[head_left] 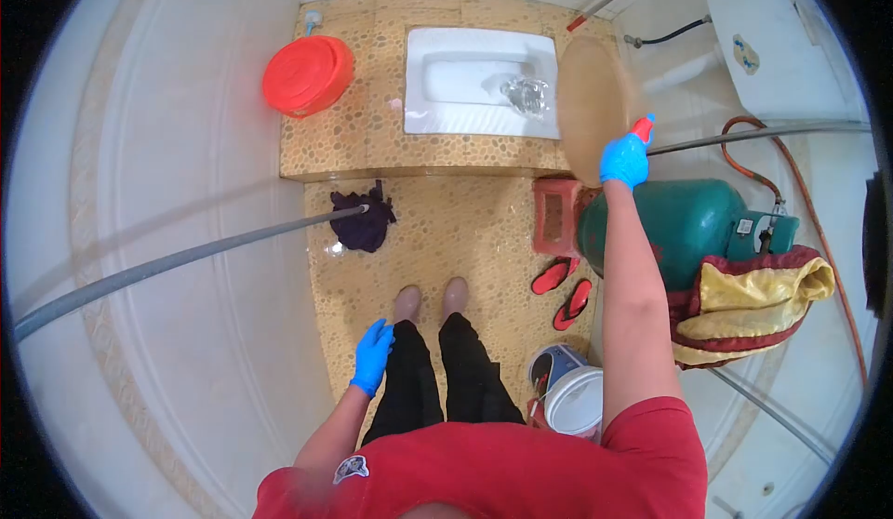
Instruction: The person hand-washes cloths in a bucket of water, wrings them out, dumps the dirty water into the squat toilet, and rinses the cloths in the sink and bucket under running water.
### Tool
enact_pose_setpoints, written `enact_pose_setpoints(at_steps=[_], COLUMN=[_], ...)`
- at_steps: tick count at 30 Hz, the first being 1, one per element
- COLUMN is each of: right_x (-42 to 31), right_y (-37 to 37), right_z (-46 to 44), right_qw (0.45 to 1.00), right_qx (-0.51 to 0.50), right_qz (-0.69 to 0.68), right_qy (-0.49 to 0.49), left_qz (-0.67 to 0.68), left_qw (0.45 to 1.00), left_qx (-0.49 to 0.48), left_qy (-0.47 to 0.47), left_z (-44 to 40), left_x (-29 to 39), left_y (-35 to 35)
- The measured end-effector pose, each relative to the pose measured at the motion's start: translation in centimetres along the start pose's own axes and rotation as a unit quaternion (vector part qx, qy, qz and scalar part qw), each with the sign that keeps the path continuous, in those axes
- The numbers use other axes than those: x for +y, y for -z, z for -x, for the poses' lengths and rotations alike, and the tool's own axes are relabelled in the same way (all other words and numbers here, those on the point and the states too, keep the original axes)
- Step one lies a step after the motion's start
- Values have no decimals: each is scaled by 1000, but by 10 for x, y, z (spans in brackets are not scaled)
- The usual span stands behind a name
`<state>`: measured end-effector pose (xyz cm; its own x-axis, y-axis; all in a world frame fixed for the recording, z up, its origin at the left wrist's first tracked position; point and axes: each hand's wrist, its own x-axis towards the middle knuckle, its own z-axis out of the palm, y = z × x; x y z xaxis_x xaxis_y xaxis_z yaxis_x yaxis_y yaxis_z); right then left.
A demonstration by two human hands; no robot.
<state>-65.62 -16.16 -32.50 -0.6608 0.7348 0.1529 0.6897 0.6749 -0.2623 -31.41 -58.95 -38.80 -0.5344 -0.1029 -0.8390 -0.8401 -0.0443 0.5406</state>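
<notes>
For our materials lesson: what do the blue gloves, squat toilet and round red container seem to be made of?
Blue gloves: probably thin, smooth rubber, perhaps nitrile; they cling to the fingers.
Squat toilet: likely glazed ceramic; its white surface looks glossy.
Round red container: probably plastic, smooth and evenly coloured.

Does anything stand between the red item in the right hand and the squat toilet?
Yes, in this view a blurred tan oval object lies between the right hand, with its red item, and the squat toilet. Whether it truly blocks the way can't be told.

Free floor (358,296) ahead of left grip (373,355), mop (361,229) beyond, green cylinder (693,226) (bulky) below right forearm (633,259)
</notes>
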Motion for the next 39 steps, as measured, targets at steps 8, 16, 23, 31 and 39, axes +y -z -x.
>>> enact_pose_setpoints(at_steps=[8,16,23,31,39], right_x=[97,202,337,438,558], right_y=[-75,-30,51,106,100], right_z=[68,306,474,500,483], right_qw=[920,474,447,410,240], right_qx=[-161,-252,-50,188,319], right_qz=[-280,-590,-604,-545,-616], right_qy=[-220,-604,-658,-707,-678], left_qz=[-7,-152,-235,-331,-413], left_qw=[1000,983,953,927,898], left_qx=[-19,-101,-190,-178,-147], left_qy=[-8,-20,0,10,35], left_z=[7,5,-3,23,77], left_x=[0,18,33,36,17], left_y=[18,39,27,5,-57])
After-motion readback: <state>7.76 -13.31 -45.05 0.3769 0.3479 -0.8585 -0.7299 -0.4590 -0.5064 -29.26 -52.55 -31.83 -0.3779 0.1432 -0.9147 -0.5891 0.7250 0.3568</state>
